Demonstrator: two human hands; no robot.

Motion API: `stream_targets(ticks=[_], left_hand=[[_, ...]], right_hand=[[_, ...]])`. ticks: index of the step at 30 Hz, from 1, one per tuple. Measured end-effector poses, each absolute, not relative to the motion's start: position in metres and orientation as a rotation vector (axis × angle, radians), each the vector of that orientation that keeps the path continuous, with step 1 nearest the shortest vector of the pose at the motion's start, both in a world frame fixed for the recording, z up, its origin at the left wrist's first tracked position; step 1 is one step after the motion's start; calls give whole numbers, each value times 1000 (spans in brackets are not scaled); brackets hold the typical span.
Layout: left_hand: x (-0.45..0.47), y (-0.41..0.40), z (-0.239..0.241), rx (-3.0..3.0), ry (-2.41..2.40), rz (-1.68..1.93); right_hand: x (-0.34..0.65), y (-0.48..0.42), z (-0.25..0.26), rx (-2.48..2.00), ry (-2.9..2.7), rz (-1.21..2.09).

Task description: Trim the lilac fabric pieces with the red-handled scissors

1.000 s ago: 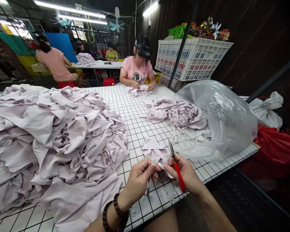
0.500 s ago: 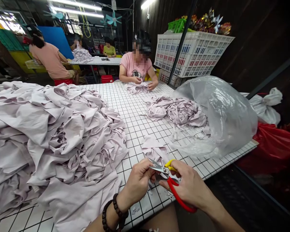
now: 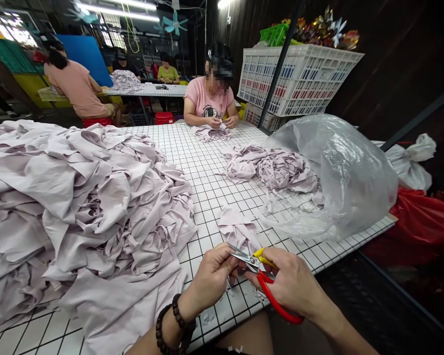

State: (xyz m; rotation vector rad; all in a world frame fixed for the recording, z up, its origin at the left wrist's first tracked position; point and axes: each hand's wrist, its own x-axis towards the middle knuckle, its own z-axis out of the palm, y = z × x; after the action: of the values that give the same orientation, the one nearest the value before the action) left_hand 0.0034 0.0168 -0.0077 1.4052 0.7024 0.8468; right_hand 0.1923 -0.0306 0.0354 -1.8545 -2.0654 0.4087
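Note:
My right hand [image 3: 294, 283] grips a pair of scissors [image 3: 268, 291] with one red and one yellow handle. Their metal blades point left and lie against the fingertips of my left hand [image 3: 212, 273]. That hand, with dark beaded bracelets at its wrist, is closed in a pinch on a pale lilac cloth piece [image 3: 239, 228]. The cloth spreads on the table beyond my fingers; its near edge is partly hidden by my hands and the blades. Small cut scraps [image 3: 208, 318] lie on the grid-lined table [image 3: 203, 197] below my hands.
A large heap of lilac cloth [image 3: 77, 197] covers the left side. Further off lie a smaller cloth pile [image 3: 281, 170] and a clear plastic bag [image 3: 355, 182]. A co-worker [image 3: 210, 101] handles cloth across the table. White crates [image 3: 299, 79] stand behind, a red bag [image 3: 425, 222] at right.
The scissor blades have come closer together at my left fingertips. My hands stay in nearly the same place. Across the table, the co-worker's hands have moved nearer each other.

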Motion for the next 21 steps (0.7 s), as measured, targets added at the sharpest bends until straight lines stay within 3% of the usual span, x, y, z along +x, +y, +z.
stream_targets(ticks=[6,12,17,21], left_hand=[[2,18,-8,1436,755,788],[12,29,-13,1992,1062,804],[44,51,-41,2116,1164,488],[28,81,-17,2003,1109,427]], right_hand=[[200,-32,26,-1824,-2019,415],[235,-20,23,-1796,-1582,1057],[257,0,16,-1833,-1406,1065],[260,42,19,-1786,-1259,1040]])
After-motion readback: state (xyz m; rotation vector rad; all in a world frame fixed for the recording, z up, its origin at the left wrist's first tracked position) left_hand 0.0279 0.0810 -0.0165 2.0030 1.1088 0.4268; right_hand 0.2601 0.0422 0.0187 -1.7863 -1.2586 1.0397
